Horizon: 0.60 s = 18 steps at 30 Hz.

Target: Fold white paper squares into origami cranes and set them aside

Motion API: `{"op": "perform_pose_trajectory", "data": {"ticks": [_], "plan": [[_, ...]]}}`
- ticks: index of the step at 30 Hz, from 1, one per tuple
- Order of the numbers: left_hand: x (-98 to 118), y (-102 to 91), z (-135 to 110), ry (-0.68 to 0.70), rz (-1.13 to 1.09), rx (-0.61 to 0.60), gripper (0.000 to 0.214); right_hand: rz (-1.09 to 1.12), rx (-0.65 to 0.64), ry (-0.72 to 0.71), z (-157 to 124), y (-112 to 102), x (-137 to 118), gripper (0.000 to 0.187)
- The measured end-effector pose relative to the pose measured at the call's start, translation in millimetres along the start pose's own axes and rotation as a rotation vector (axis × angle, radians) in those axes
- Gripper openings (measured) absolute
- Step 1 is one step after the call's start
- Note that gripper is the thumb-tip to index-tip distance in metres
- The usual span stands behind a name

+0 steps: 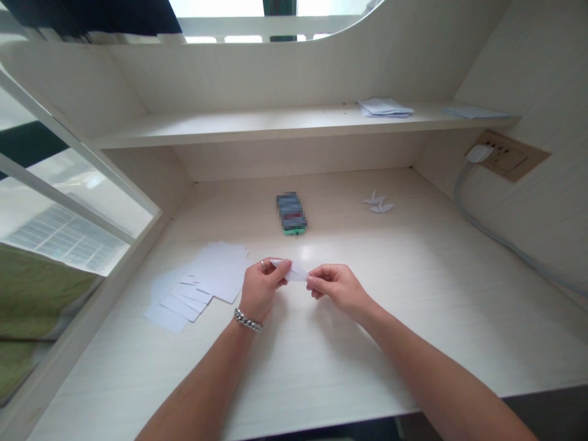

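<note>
Between my two hands is a small piece of folded white paper (296,271), held just above the desk. My left hand (261,285), with a ring and a chain bracelet at the wrist, pinches its left part between thumb and fingers. At the paper's right tip, my right hand (337,286) grips it with thumb and forefinger. Loose white paper sheets (218,269) lie spread out beside my left hand. Farther back on the right sit small folded paper cranes (379,204). Some of the fingers are hidden behind the paper and the thumbs.
A phone-like device (291,214) with a blurred face and green edge lies beyond my hands. Above runs a shelf (248,125) bearing a stack of white paper (384,108). A white plug (479,153) sits in the right wall socket, its grey cable (496,239) trailing along the desk's right side.
</note>
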<state>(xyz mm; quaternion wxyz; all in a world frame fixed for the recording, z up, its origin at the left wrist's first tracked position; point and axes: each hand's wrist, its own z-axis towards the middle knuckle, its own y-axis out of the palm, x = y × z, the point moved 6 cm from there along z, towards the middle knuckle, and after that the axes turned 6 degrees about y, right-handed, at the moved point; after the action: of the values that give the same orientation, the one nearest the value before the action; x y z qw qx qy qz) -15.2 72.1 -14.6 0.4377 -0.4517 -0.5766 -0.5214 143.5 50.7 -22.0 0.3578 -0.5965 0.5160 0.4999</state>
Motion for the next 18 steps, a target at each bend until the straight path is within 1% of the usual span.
{"op": "perform_pose_trajectory", "data": {"ticks": [5,7,9,11,14,16,18], "plan": [[4.0,-3.7,2.5,0.023,0.003,0.038,0.032,-0.015,0.010,-0.002,1.3,-7.8,-0.9,0.028],[7.4,-6.8,3.2,0.061,0.045,0.070,0.032,-0.025,0.058,-0.010,1.2,-12.4,-2.5,0.030],[11.5,-6.7,2.0,0.109,0.132,0.074,0.029,-0.010,0.121,-0.042,0.5,-15.2,-4.8,0.030],[14.3,-1.1,-1.6,0.147,0.239,0.032,0.024,0.027,0.147,-0.084,-0.3,-13.0,-6.0,0.031],[15.3,10.2,-8.6,0.179,0.340,-0.048,0.019,0.071,0.102,-0.110,-0.3,-2.9,-3.6,0.033],[13.1,15.2,-11.0,0.160,0.340,-0.102,0.020,0.097,0.079,-0.098,0.1,0.8,-1.3,0.033],[9.8,16.7,-10.9,0.109,0.259,-0.147,0.018,0.148,0.066,-0.060,0.3,0.4,0.3,0.034]]}}
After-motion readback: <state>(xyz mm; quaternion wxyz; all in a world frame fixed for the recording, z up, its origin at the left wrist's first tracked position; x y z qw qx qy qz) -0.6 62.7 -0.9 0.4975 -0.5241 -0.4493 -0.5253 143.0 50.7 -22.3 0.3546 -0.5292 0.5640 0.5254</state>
